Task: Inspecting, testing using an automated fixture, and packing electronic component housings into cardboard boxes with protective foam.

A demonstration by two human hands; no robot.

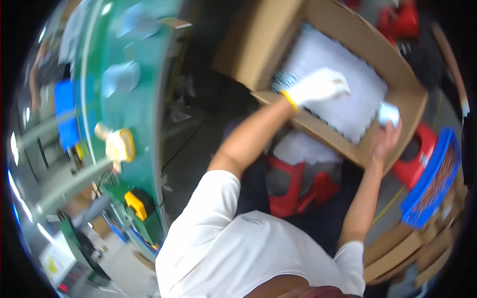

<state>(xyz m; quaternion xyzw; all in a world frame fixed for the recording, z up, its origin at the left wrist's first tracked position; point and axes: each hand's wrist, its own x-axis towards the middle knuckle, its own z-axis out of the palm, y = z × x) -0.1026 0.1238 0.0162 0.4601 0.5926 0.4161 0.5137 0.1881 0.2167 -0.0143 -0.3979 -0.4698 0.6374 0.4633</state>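
While cardboard box [360, 42] holds whitish sheet [360, 97] | left hand [320, 89] curls above, grip unclear | right hand [385, 140] pinches pale-blue piece [388, 114]

The box [365, 42] is matt cardboard, the bin [413, 216] smooth plastic.

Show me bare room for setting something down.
The green table has a free patch between the lower pale-blue packet and the yellow-edged pale item. The carton is crowded: left hand over the grey sheet, right hand holding a light-blue item.
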